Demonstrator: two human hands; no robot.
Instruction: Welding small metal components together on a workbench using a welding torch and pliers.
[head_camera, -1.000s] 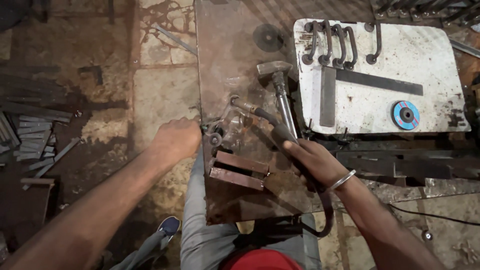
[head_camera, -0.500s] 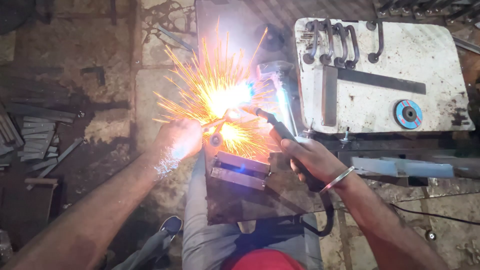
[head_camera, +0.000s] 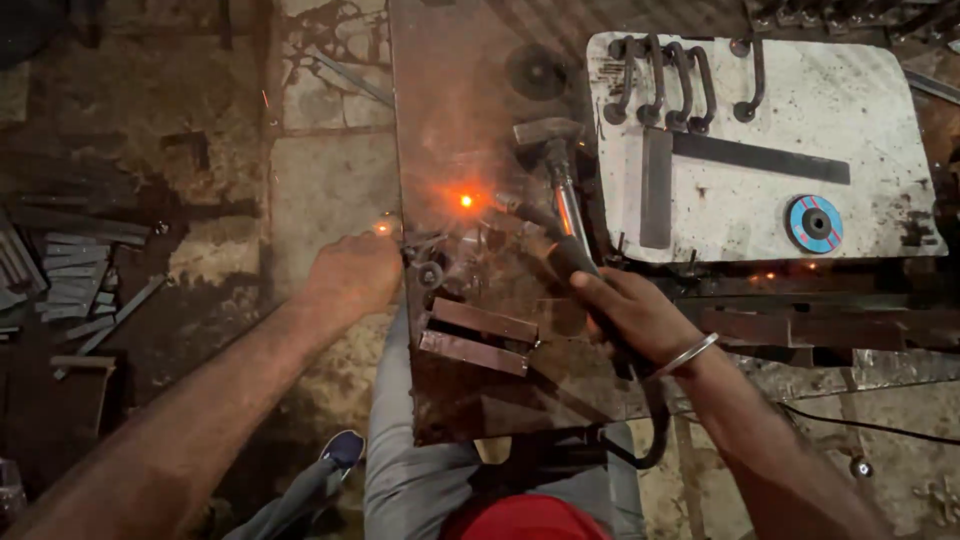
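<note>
My right hand (head_camera: 632, 315) grips the dark handle of a welding electrode holder (head_camera: 560, 245), whose tip points left toward a glowing orange spot (head_camera: 465, 201) on the rusty steel work plate (head_camera: 470, 90). My left hand (head_camera: 352, 275) rests closed at the plate's left edge, pressing on a small metal workpiece (head_camera: 432, 268) made of rings and short bits. Two flat rusty bars (head_camera: 478, 337) lie on the plate just below the workpiece. A hammer (head_camera: 547, 135) lies on the plate behind the holder.
A white board (head_camera: 870, 110) at the right carries several bent metal hooks (head_camera: 665, 80), a steel square (head_camera: 660, 190) and a blue grinding disc (head_camera: 813, 224). Cut metal strips (head_camera: 70, 275) lie piled on the floor at left. A cable (head_camera: 655, 440) loops below my right wrist.
One second ago there was no arc; half a second ago a bright arc threw sparks over the workpiece. Now the arc is out and only a glowing spot and stray embers remain. Both hands stayed in place.
</note>
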